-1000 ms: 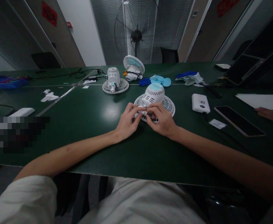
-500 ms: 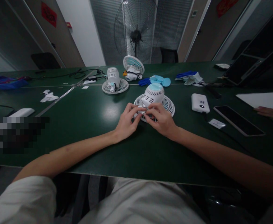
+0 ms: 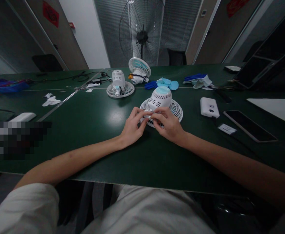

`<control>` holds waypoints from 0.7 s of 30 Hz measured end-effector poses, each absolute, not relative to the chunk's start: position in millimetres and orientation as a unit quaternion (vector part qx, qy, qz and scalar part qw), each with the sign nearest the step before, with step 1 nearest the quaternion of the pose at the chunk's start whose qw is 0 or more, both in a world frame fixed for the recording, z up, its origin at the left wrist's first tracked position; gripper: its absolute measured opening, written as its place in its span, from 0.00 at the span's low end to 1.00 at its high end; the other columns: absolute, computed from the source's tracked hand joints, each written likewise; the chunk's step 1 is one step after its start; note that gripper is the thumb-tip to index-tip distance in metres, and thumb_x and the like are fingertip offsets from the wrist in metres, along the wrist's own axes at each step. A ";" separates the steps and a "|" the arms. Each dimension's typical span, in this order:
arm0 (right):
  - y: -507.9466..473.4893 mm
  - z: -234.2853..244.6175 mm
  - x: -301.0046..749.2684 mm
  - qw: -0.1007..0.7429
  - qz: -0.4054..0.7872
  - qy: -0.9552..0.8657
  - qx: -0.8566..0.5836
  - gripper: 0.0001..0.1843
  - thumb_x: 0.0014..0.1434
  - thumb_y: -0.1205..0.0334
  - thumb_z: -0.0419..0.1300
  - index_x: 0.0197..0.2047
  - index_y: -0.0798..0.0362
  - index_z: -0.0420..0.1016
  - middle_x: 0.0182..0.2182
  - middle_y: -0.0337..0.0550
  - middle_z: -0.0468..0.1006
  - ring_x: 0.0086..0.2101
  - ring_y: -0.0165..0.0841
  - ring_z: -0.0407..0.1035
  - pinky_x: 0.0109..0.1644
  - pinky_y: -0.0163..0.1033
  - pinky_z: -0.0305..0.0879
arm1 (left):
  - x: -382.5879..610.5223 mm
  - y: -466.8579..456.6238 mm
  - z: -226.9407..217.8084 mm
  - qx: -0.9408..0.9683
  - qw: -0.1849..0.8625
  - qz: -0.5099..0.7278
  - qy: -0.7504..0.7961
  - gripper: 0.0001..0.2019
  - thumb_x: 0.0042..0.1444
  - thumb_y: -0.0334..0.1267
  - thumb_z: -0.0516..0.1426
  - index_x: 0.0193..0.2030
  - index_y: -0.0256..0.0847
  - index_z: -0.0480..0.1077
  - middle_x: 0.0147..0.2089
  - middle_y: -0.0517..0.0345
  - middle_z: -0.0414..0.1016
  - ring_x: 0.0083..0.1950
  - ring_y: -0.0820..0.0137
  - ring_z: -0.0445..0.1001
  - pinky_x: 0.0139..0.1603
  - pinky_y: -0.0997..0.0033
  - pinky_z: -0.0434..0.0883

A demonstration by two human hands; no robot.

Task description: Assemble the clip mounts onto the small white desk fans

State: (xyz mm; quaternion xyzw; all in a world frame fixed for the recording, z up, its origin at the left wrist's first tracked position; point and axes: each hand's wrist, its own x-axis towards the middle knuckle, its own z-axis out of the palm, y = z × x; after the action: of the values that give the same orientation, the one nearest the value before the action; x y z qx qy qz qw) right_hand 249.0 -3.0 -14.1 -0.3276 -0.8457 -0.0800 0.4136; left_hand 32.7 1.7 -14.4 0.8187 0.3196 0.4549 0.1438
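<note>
A small white fan (image 3: 162, 100) with a light-blue cap lies grille-down on the green table (image 3: 89, 117) in front of me. Both my hands meet at its near edge. My left hand (image 3: 132, 126) has its fingers curled and pinched on a small white part at the fan's base. My right hand (image 3: 168, 123) pinches the same spot from the right, its fingers closed over the grille rim. What exactly sits between the fingertips is too small to make out.
Two more small white fans (image 3: 119, 85) (image 3: 139, 70) stand farther back, near blue fan blades (image 3: 167, 84). A white power bank (image 3: 209, 107), a phone (image 3: 249, 126) and a white sheet (image 3: 276, 109) lie to the right. A large standing fan (image 3: 142, 32) is behind the table.
Another person's hand at the right edge has withdrawn out of view. My own hands have stayed at the fan's near edge with only slight finger movement.
</note>
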 end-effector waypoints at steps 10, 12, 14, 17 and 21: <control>-2.0 -14.4 250.5 0.432 -0.068 -0.836 -0.333 0.09 0.71 0.66 0.59 0.52 0.49 0.73 0.51 0.49 0.71 0.46 0.40 0.75 0.44 0.47 0.80 | 32.0 3.0 -12.6 0.811 0.151 0.460 0.327 0.12 0.74 0.39 0.55 0.59 0.47 0.74 0.52 0.52 0.69 0.53 0.65 0.72 0.45 0.67 0.76; -1.2 -14.7 250.2 0.428 -0.070 -0.836 -0.334 0.08 0.71 0.65 0.59 0.52 0.50 0.74 0.51 0.49 0.72 0.46 0.40 0.75 0.45 0.48 0.80 | 31.8 2.5 -12.5 0.811 0.153 0.461 0.325 0.12 0.74 0.39 0.55 0.59 0.47 0.74 0.52 0.52 0.69 0.52 0.65 0.72 0.42 0.69 0.75; -0.1 -15.3 249.7 0.422 -0.085 -0.837 -0.338 0.05 0.71 0.65 0.59 0.47 0.51 0.75 0.50 0.49 0.73 0.43 0.40 0.75 0.45 0.50 0.79 | 31.9 1.5 -12.3 0.813 0.156 0.458 0.323 0.12 0.74 0.39 0.55 0.60 0.47 0.74 0.52 0.52 0.69 0.52 0.65 0.72 0.40 0.71 0.75; 0.6 -16.0 249.0 0.411 -0.117 -0.840 -0.334 0.06 0.70 0.66 0.57 0.41 0.52 0.75 0.48 0.49 0.74 0.39 0.38 0.73 0.44 0.51 0.78 | 32.4 -0.2 -12.4 0.817 0.158 0.452 0.322 0.12 0.74 0.39 0.55 0.60 0.47 0.74 0.53 0.51 0.68 0.52 0.65 0.72 0.38 0.72 0.74; -0.9 -15.0 249.0 0.418 -0.115 -0.842 -0.321 0.03 0.68 0.67 0.59 0.43 0.52 0.74 0.49 0.50 0.73 0.40 0.38 0.74 0.43 0.49 0.78 | 32.4 0.0 -13.0 0.817 0.159 0.452 0.322 0.12 0.73 0.39 0.56 0.60 0.47 0.74 0.53 0.52 0.68 0.52 0.66 0.72 0.40 0.72 0.75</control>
State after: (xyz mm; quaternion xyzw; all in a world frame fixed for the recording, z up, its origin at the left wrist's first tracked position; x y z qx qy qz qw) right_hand 249.0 -0.9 -15.0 -0.3211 -0.8422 -0.1151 0.4175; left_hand 32.4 0.0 -13.0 0.8167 0.3221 0.4516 0.1590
